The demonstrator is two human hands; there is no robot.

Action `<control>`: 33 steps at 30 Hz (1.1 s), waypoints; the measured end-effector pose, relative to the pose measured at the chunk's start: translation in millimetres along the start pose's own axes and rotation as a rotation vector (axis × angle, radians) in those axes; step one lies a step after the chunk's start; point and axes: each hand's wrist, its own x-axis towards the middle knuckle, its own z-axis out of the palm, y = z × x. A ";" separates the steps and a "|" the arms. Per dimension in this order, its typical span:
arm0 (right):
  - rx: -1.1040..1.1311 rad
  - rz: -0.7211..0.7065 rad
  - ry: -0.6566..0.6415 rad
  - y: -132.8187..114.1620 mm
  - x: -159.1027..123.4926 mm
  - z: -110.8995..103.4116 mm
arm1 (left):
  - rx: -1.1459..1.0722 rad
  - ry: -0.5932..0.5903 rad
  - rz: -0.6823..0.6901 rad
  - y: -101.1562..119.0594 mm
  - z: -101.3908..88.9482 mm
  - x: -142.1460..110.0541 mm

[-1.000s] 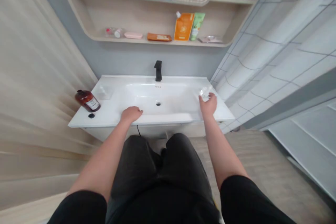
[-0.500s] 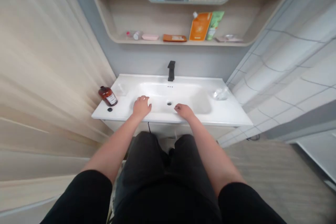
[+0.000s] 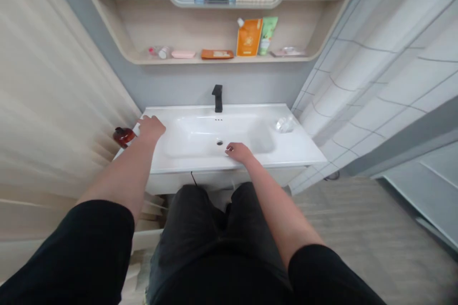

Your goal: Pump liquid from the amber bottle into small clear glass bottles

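My left hand [image 3: 151, 128] is over the left end of the white washbasin counter [image 3: 300, 145], just right of a brown bottle [image 3: 123, 136] with a white label. Its fingers bend down and away from me. The tips are hidden, so I cannot tell whether it touches anything. My right hand [image 3: 239, 152] is at the basin's front edge, right of the drain [image 3: 219, 143]. Its fingers are curled together; what they hold, if anything, is too small to name. The basin [image 3: 193, 140] lies between my hands.
A black faucet [image 3: 217, 98] stands behind the basin. Crumpled clear plastic [image 3: 285, 124] lies on the counter's right end. Above, a shelf [image 3: 143, 59] carries an orange pouch [image 3: 249, 37], a green tube [image 3: 267, 35] and small packets. A curtain [image 3: 43, 105] hangs at the left.
My left hand has moved left from the basin's front to the counter's left end. My right hand stays by the drain. The view has shifted right; the small black cap is no longer visible.
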 end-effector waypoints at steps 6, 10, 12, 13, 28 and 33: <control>0.067 -0.015 0.006 1.8 0.8 -0.2 | -0.066 0.017 0.028 14.0 6.8 -9.4; 0.244 -0.070 -0.010 7.0 1.8 0.7 | -0.132 0.017 0.212 57.9 30.2 -47.3; 0.375 -0.133 0.004 8.4 -1.8 -0.4 | -0.255 0.046 0.357 86.2 47.4 -76.1; 0.437 -0.163 0.021 7.8 -4.9 -1.1 | -0.331 0.071 0.410 100.0 55.4 -90.6; 0.688 -0.326 0.083 -39.6 3.3 39.4 | -1.129 0.117 0.377 143.3 117.6 -135.4; 0.700 -0.363 0.105 -29.7 2.7 46.2 | -1.329 -0.044 0.463 137.5 131.6 -132.2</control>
